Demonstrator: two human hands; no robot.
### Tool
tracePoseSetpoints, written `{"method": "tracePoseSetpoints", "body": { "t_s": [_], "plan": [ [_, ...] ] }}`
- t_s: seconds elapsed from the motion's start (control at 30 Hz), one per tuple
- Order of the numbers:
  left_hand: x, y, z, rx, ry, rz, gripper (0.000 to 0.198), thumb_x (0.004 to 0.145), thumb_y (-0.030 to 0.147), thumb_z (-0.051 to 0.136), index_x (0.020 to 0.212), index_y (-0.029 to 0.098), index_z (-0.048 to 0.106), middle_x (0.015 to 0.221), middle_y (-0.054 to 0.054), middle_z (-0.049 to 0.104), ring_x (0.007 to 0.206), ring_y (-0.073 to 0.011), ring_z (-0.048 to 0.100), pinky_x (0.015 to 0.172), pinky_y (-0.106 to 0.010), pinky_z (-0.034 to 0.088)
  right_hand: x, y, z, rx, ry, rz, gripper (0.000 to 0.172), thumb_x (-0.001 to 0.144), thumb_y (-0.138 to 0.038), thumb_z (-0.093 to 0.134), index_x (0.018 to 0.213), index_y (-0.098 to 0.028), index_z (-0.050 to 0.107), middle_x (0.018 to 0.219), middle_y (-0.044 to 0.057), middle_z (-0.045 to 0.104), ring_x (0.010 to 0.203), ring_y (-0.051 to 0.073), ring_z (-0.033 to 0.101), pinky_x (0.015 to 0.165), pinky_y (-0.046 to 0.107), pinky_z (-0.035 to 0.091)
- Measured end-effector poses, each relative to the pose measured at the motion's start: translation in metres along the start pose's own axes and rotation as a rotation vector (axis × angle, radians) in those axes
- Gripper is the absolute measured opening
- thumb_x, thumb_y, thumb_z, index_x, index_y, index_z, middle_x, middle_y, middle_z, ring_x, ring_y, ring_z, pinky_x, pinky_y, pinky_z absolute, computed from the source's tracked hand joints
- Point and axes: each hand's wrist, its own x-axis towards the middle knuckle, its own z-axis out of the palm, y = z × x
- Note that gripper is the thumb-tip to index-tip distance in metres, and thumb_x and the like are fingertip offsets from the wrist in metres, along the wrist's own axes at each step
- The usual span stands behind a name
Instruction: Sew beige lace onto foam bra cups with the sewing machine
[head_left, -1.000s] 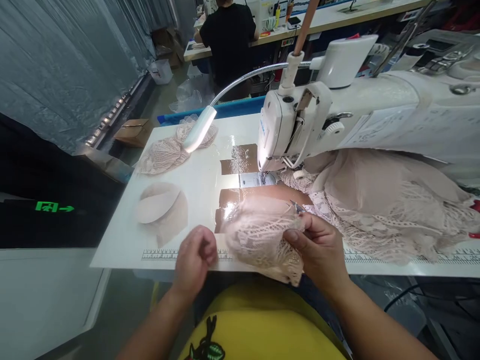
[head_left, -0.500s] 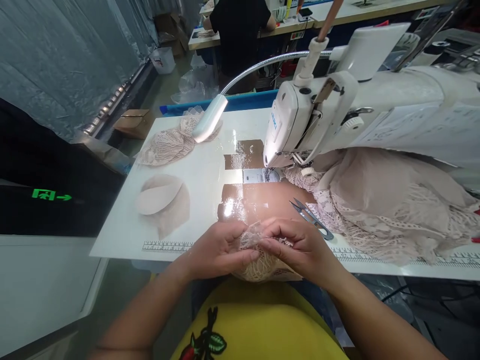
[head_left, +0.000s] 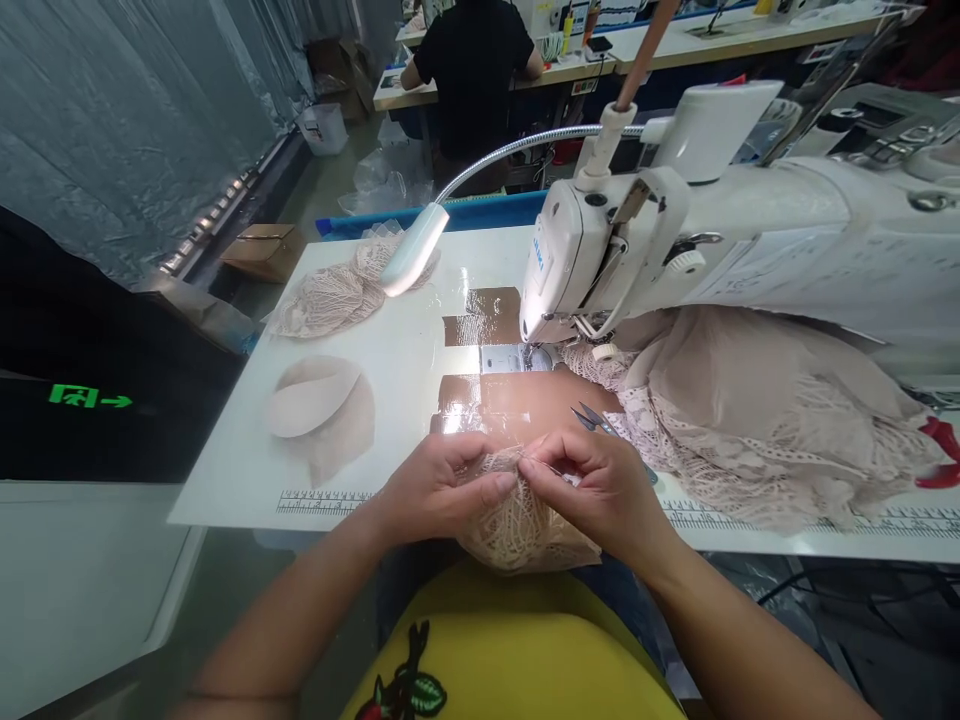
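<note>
Between my hands, at the table's front edge, is a piece of beige lace fabric that hangs down toward my lap. My left hand pinches its upper edge between thumb and fingers. Close beside it, my right hand pinches the same edge with thumb and forefinger. Thread snips lie on the table just past my right hand, which hides part of them. Ahead of my hands stands the white sewing machine, its needle area lit over the metal plate.
A heap of beige lace and mesh lies under the machine arm at right. Round mesh pieces and bunched lace rest on the left of the white table. A bent lamp overhangs it. A person sits beyond.
The view has shifted slightly. My right fingertips have drawn closer together on the lace edge, and more of the lace shows below my hands.
</note>
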Motion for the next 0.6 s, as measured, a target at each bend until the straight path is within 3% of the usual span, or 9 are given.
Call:
{"method": "tracePoseSetpoints", "body": {
  "t_s": [0.2, 0.3, 0.37, 0.5, 0.6],
  "plan": [
    [0.005, -0.005, 0.003, -0.012, 0.017, -0.027, 0.024, 0.087, 0.033, 0.058, 0.09, 0.01, 0.065, 0.072, -0.001, 0.052, 0.064, -0.0097, 0.045, 0.056, -0.021, 0.036, 0.001, 0.005, -0.002, -0.058, 0.011, 0.026, 0.022, 0.079, -0.027, 0.06, 0.059, -0.018, 0.058, 0.055, -0.002, 0.058, 0.05, 0.009, 0.048, 0.046, 0.021, 0.034],
    [0.007, -0.007, 0.004, -0.011, 0.008, -0.006, 0.024, 0.089, 0.031, 0.055, 0.085, 0.01, 0.064, 0.068, 0.0, 0.05, 0.061, -0.0089, 0.043, 0.055, -0.021, 0.033, 0.003, 0.007, -0.005, 0.014, -0.029, 0.096, 0.014, 0.08, -0.031, 0.061, 0.079, -0.018, 0.066, 0.057, -0.003, 0.058, 0.051, 0.01, 0.048, 0.048, 0.022, 0.037],
    [0.01, -0.007, 0.004, 0.001, 0.001, 0.003, 0.024, 0.089, 0.031, 0.054, 0.085, 0.01, 0.064, 0.068, 0.0, 0.05, 0.062, -0.0092, 0.043, 0.056, -0.021, 0.034, 0.005, 0.008, -0.008, 0.065, -0.091, 0.134, 0.021, 0.081, -0.035, 0.061, 0.092, -0.017, 0.067, 0.058, -0.003, 0.059, 0.052, 0.01, 0.048, 0.049, 0.022, 0.038],
    [0.013, -0.004, 0.001, -0.083, -0.079, -0.024, 0.026, 0.088, 0.035, 0.057, 0.084, 0.01, 0.064, 0.069, -0.001, 0.052, 0.062, -0.0101, 0.046, 0.056, -0.021, 0.037, 0.008, 0.01, -0.014, 0.11, -0.184, 0.136, 0.023, 0.082, -0.037, 0.059, 0.074, -0.017, 0.068, 0.062, 0.0, 0.059, 0.055, 0.011, 0.048, 0.05, 0.023, 0.036],
    [0.014, -0.003, -0.002, -0.212, -0.165, -0.051, 0.024, 0.087, 0.034, 0.058, 0.088, 0.011, 0.065, 0.074, -0.003, 0.056, 0.065, -0.0108, 0.05, 0.059, -0.022, 0.04, 0.009, 0.012, -0.017, 0.218, -0.2, 0.147, 0.022, 0.08, -0.036, 0.061, 0.072, -0.016, 0.066, 0.06, -0.001, 0.055, 0.055, 0.01, 0.044, 0.049, 0.022, 0.035]
  ]
}}
